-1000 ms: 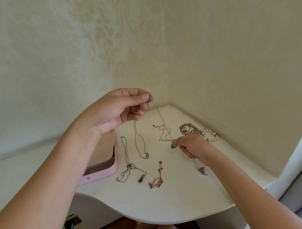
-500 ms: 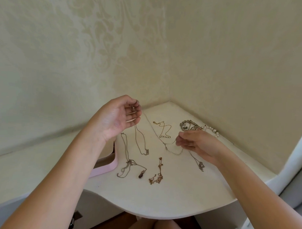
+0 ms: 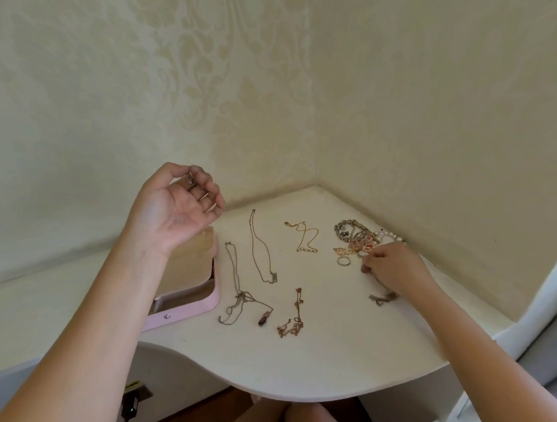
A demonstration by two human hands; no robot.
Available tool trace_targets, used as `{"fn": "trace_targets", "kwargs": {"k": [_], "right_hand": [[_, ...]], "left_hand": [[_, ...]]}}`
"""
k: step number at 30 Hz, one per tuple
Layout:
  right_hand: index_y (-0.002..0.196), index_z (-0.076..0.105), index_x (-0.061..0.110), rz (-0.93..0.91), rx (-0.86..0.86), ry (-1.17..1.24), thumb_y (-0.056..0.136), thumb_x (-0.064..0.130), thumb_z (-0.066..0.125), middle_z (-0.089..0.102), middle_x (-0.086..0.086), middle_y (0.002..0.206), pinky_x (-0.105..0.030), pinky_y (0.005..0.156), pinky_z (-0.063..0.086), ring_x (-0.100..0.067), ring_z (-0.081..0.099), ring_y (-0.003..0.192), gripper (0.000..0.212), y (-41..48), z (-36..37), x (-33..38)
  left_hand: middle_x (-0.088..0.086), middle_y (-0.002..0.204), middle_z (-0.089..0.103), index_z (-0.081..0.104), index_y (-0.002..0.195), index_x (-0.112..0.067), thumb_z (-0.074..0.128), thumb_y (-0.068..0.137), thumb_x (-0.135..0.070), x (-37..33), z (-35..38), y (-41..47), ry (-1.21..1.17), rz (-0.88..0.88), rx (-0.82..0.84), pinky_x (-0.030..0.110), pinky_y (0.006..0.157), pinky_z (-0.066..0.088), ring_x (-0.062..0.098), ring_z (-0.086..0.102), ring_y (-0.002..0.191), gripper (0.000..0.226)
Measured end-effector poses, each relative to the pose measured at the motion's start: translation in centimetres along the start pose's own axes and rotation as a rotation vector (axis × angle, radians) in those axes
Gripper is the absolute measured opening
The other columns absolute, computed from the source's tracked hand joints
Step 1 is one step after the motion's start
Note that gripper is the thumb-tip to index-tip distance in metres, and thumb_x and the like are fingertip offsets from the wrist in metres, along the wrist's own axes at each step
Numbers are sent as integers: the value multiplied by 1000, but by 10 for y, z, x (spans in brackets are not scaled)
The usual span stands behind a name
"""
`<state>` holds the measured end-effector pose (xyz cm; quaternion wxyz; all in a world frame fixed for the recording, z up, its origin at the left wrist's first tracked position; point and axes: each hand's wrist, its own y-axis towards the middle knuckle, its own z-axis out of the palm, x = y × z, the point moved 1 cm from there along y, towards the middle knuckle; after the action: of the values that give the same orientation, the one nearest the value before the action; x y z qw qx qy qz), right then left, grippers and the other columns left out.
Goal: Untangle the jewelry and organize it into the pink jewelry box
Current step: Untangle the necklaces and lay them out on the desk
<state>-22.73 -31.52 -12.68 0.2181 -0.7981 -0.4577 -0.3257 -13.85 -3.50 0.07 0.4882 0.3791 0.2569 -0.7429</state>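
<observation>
The left hand [image 3: 176,207] is lifted above the pink jewelry box [image 3: 185,311], palm turned to the camera, fingers loosely curled; its grip is released. The box lies at 9 o'clock on the white surface [image 3: 329,354], mostly hidden behind the left forearm. The right hand [image 3: 395,268] rests at 2 o'clock, its grip closed on a thin chain [image 3: 382,298] that runs out from under it. Just beside its fingertips lie a silver ring [image 3: 344,261] and a tangled pile of bead bracelets [image 3: 352,232]. In the middle four chains are spread apart: a gold chain [image 3: 304,237] at 12 o'clock, a long chain [image 3: 261,257], a pendant chain [image 3: 236,297] and a rose chain [image 3: 295,318] at 6 o'clock
</observation>
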Motion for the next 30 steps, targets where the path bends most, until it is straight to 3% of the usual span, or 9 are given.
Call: {"fn": "trace_targets", "kwargs": {"k": [4,8,14,16,20,22,24,26,30], "right_hand": [[72,71,16,-53,54,-164,91,25,52,55,2,53,-23,44,31,-12,47,45,28,0,-7,8],[67,65,16,-99,211,-241,91,31,55,55,1,59,-23,49,35,-11,48,47,31,0,-19,22],[112,61,11,-191,213,-618,81,53,62,62,-2,110,-29,79,42,-19,56,103,52,-3,-35,48],[119,57,24,-325,222,-264,69,63,67,59,10,120,-27,91,43,-11,54,113,64,-4,-33,66],[132,47,23,-541,886,558,73,60,62,60,8,125,-30,107,36,-10,49,125,71,-20,-9,108],[115,58,13,-520,1031,717,82,45,63,66,2,82,-28,93,48,-15,64,87,46,-19,0,114],[98,66,11,-430,1010,793,90,31,56,37,7,54,-18,62,47,-7,40,49,25,-10,1,112],[87,67,10,-325,928,818,87,28,52,23,8,54,-14,42,28,-3,24,43,23,10,-3,101],[89,60,8,-193,730,649,94,25,47,27,8,55,-16,41,19,-6,22,47,22,64,-18,84]], "left_hand": [[0,60,56,56,70,-12,49,84,-14,-1,3,1,429,-53,-15,23,60,55,12,57,55,16],[2,61,63,65,73,-8,52,89,-9,-13,12,-6,694,-52,28,24,57,57,13,62,55,21],[1,66,70,68,86,-5,61,86,-8,-16,39,-10,1171,123,206,20,66,56,11,68,65,7],[3,69,72,70,87,-5,64,84,-9,-11,51,-12,1294,165,285,20,68,56,13,70,68,7],[3,68,71,72,86,-8,68,83,-14,1,66,-14,1433,203,405,19,61,54,10,67,64,8],[2,66,71,73,84,-8,70,82,-14,0,64,-11,1428,250,368,18,57,52,8,64,59,7],[2,64,70,73,82,-9,70,82,-14,-5,53,-5,1403,309,268,17,54,50,7,62,56,5],[1,63,70,73,80,-10,69,83,-13,-9,36,4,1396,333,158,17,52,50,6,62,54,5],[0,60,69,71,76,-10,68,84,-12,-1,4,20,1463,248,28,15,48,48,3,59,48,8]]}}
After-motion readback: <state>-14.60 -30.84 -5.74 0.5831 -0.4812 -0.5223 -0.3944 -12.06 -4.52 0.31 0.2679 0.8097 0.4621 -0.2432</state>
